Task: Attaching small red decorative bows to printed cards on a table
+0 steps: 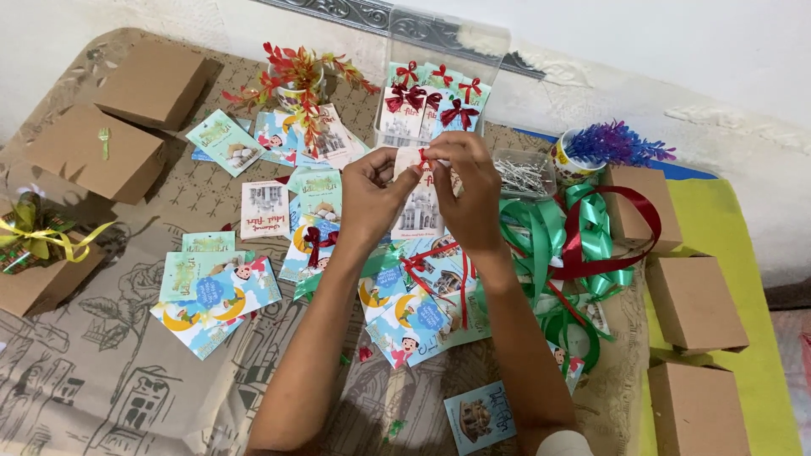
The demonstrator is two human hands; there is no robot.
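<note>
Two hands are pinching one small card [420, 207] with a pale building printed on it, holding it up over the middle of the table. My left hand [372, 203] is gripping the card's left edge, thumb near the top, and my right hand [470, 190] is closing its fingertips on a tiny red bow [425, 158] sitting at the card's upper edge. Just beyond my hands, a clear plastic box [448, 51] is standing upright, holding more cards with red bows. Right of my right hand, a small clear tray of pins or staples [521, 176] is lying flat; I cannot tell which. Near it, green and red ribbons [583, 236] are sprawling in a loose tangle, touching a brown cardboard box [635, 215]. Under my forearms, colourful cartoon cards [221, 291] are lying scattered across the patterned tablecloth [101, 371]. More brown boxes [127, 118] are sitting at the far left, well apart from my hands, and one at the left edge is wearing a yellow ribbon [38, 236].
</note>
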